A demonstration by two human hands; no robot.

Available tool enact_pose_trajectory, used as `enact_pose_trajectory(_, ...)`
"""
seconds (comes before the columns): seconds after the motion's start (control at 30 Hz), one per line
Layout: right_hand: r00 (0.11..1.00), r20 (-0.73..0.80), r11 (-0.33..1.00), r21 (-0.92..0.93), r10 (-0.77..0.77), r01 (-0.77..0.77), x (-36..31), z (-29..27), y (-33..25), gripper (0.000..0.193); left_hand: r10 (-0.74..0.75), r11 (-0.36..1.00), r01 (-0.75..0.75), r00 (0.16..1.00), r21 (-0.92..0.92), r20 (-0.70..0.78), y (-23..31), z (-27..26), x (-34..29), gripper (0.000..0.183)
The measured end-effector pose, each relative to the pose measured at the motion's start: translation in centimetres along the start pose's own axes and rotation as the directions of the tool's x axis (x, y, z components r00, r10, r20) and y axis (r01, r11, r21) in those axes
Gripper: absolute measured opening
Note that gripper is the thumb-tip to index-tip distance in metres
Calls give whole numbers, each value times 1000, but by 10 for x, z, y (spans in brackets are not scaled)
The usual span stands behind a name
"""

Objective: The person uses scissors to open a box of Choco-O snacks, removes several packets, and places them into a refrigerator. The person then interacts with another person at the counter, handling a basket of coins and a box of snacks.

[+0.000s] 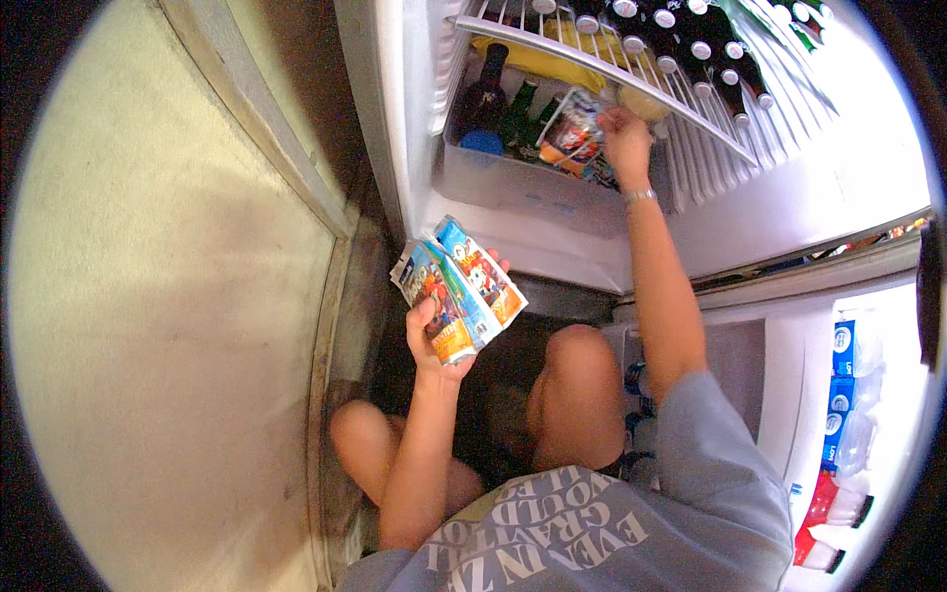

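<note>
My left hand (426, 340) is closed around a few flat drink pouches (449, 296), blue on top with orange lower ends, held fanned out in front of the fridge. My right hand (626, 146), a bracelet at its wrist, reaches under the wire shelf into a clear plastic drawer (523, 185). Its fingers pinch the upper edge of another drink pouch (572, 128), silvery with an orange end, which leans inside the drawer. The fingertips are partly blurred. Beside that pouch in the drawer are green bottles (521, 116), a dark bottle (481, 99) and a round blue thing (481, 141).
Dark bottles with white caps (700, 49) lie on the wire shelf (631, 61) above the drawer. The open fridge door at right holds blue-labelled bottles (838, 395) and red-labelled ones (819, 513). A pale panel (178, 296) stands close at left. My bent knees (580, 385) are below.
</note>
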State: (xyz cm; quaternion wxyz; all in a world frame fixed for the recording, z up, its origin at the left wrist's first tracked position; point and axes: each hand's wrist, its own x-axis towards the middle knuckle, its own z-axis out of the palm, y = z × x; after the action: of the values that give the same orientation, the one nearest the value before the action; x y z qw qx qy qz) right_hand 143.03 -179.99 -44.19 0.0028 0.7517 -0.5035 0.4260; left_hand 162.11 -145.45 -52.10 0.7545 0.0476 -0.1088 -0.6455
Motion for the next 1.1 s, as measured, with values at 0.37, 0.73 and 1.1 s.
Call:
enact_pose_trajectory(0.37, 790, 568, 948, -315, 229, -48, 5, 50, 108, 12, -45, 998, 44, 999, 43, 12, -5, 3, 3, 97)
enact_pose_trajectory(0.73, 379, 850, 790, 499, -365, -357, -62, -74, -166, 53, -106, 958, 134, 987, 254, -121, 31, -3, -8, 66)
enact_pose_trajectory(1.1, 478, 812, 829, 494, -334, -261, -61, -100, -135, 17, -138, 989, 142, 983, 28, -120, 4, 10, -1, 69)
